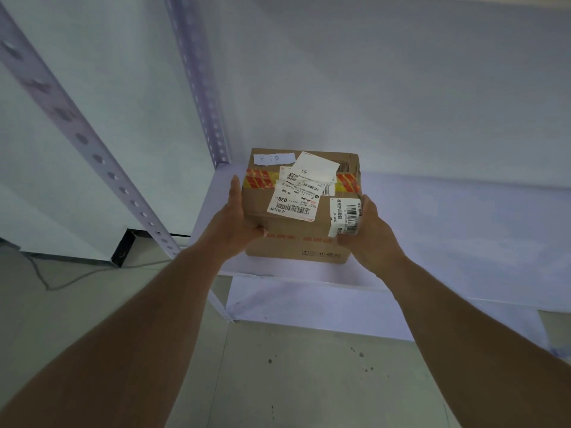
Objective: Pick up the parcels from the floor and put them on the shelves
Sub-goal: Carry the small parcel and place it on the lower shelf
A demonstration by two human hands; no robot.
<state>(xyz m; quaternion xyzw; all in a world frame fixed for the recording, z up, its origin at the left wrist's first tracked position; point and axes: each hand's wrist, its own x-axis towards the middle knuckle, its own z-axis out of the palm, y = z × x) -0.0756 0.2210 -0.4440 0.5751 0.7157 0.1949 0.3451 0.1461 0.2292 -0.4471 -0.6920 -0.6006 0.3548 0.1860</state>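
A brown cardboard parcel (301, 239) with white shipping labels and red-and-yellow tape sits at the left end of a white shelf board (448, 230). My left hand (236, 220) presses flat against the parcel's left side, thumb on its front edge. Against the parcel's right front corner lies my right hand (370, 236), partly over a barcode label. Both hands grip the box from either side. I cannot tell whether the parcel's underside rests fully on the board.
White perforated shelf posts stand at the left front (92, 156) and left back (204, 97). A lower shelf board (309, 307) lies underneath. A white wall is behind. The grey tiled floor (309, 381) carries a cable (61, 279) at the left.
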